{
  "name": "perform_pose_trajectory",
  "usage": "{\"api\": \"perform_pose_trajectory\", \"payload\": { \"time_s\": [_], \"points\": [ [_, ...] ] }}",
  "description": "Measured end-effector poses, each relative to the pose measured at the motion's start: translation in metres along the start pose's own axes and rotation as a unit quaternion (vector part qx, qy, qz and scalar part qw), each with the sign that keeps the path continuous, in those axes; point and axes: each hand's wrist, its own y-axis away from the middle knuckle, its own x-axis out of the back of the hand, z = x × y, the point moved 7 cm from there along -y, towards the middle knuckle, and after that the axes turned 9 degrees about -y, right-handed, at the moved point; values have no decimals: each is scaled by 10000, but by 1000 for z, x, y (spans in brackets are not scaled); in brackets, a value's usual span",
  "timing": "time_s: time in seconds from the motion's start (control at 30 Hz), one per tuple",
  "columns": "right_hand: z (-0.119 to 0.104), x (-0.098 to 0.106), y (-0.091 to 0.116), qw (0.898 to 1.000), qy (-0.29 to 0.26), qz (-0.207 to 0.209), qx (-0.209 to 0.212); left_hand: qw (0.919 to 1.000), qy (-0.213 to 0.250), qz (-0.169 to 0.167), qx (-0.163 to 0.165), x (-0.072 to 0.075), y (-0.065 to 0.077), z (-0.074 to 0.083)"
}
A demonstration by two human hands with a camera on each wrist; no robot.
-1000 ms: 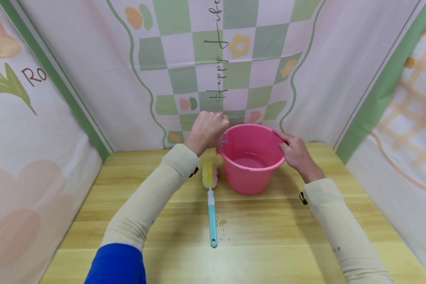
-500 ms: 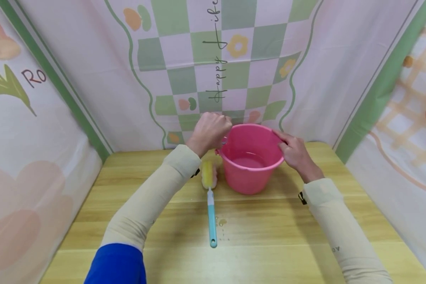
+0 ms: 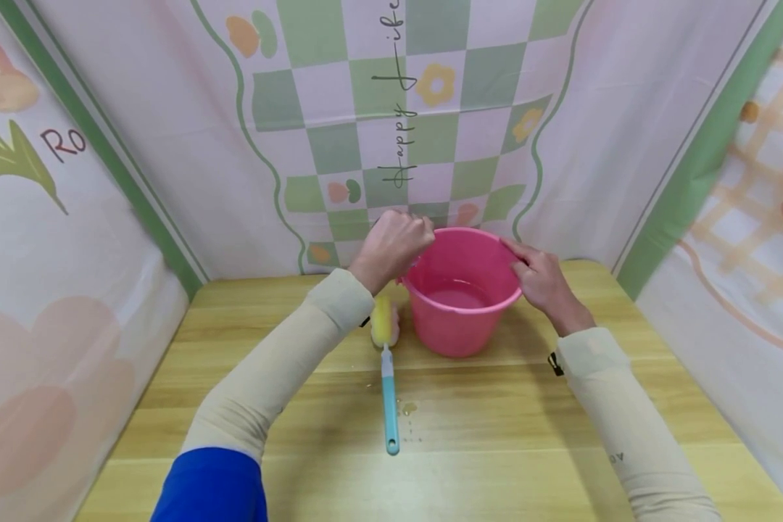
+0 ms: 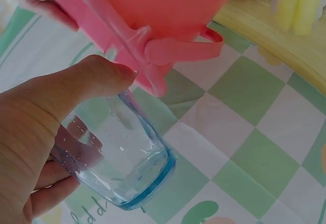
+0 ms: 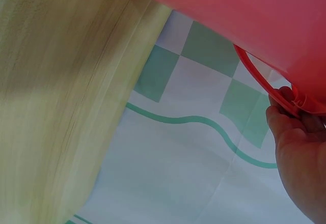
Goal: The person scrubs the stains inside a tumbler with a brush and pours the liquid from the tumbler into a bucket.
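Observation:
A pink bucket (image 3: pixel 457 333) with some water in its bottom stands upright on the table. My left hand (image 3: pixel 394 246) is at the bucket's left rim. In the left wrist view that hand grips a clear, blue-tinted drinking glass (image 4: pixel 140 155), thumb across it, droplets on its wall. The glass lies tilted, its mouth end by the bucket's rim; in the head view the hand hides it. On the opposite side my right hand (image 3: pixel 548 286) grips the bucket's rim, its fingers also at the red-pink bail handle (image 5: pixel 260 79) in the right wrist view.
Left of the bucket lies a sponge bottle brush (image 3: pixel 390 399) with a yellow and pale head and a turquoise handle. A small water puddle (image 3: pixel 409 409) is beside it. Printed cloth (image 3: pixel 378 130) hangs behind the wooden table (image 3: pixel 496 457).
My left hand has shifted right and turned, coming slightly over the bucket's rim. The right hand and bucket have stayed practically still.

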Motion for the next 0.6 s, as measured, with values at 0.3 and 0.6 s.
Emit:
{"api": "perform_pose_trajectory", "payload": {
  "time_s": [0.3,0.6],
  "points": [
    [-1,-1,0,10000,-60,-12,-20,9966,-771,40,-274,2,-1,16],
    [1,0,0,10000,-65,15,-45,9886,-1386,262,-523,4,-4,28]
  ]
}}
